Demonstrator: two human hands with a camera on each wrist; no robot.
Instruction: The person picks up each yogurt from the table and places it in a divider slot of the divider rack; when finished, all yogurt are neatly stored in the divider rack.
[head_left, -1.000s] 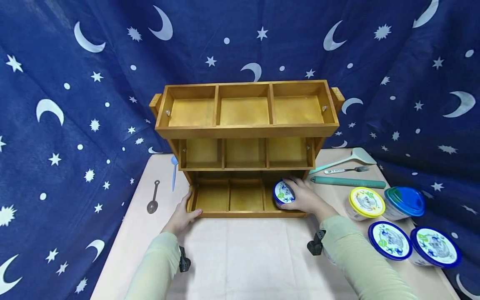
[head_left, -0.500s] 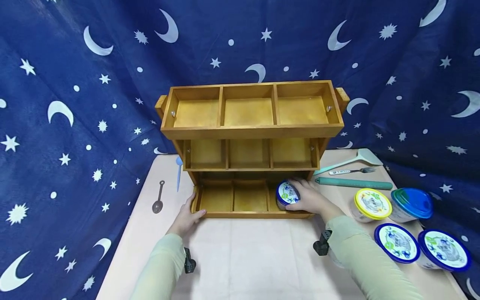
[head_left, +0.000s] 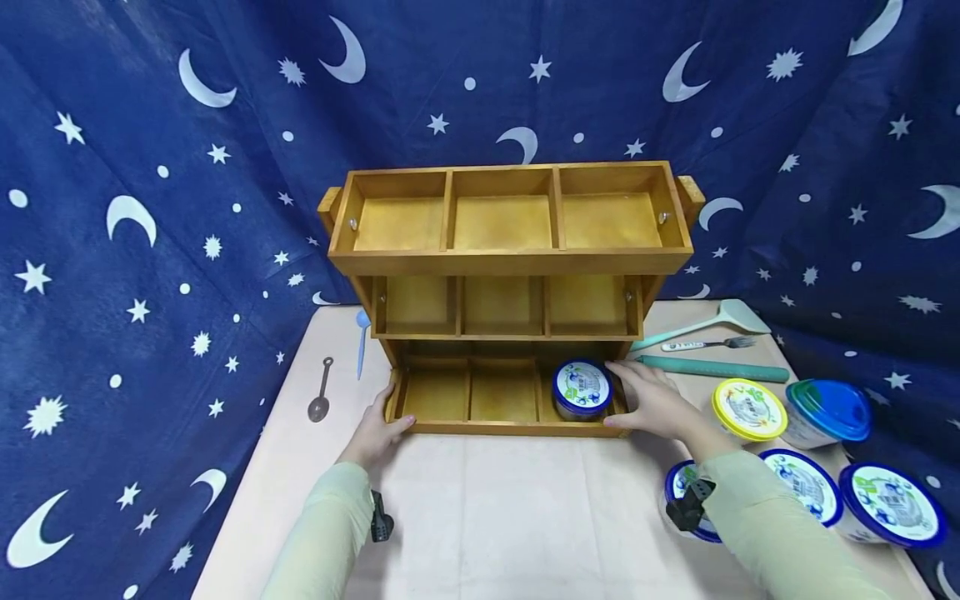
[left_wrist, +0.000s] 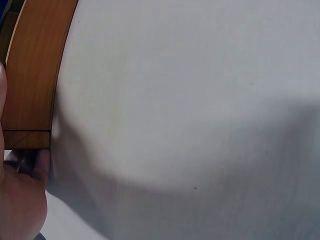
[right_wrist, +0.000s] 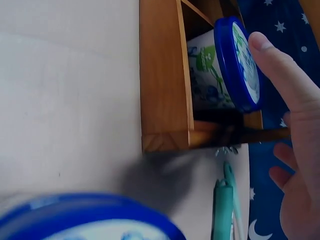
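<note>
A three-tier wooden box [head_left: 510,264] stands opened out, each tier split into three compartments. In the bottom tier's right compartment sits a blue-lidded tub [head_left: 582,387], its lid [right_wrist: 240,65] above the rim in the right wrist view. My left hand [head_left: 377,433] grips the bottom tier's left front corner, thumb at the front edge and fingers around the side; the left wrist view shows that hand [left_wrist: 22,200] at the tray's end [left_wrist: 35,90]. My right hand [head_left: 660,404] is open at the tier's right end, beside the tub, thumb extended in the right wrist view.
Right: a yellow-lidded tub [head_left: 748,410], a blue-green-lidded tub [head_left: 831,410] and several blue-lidded tubs [head_left: 892,504], one partly under my right wrist. Behind them are a green cylinder [head_left: 720,368], fork [head_left: 705,343] and pale spatula [head_left: 738,315]. Left: grey spoon [head_left: 318,404], blue spoon [head_left: 362,333].
My right hand has let go of the tub and moved right, uncovering its lid. My left hand keeps its grip on the corner. The head view has shifted slightly.
</note>
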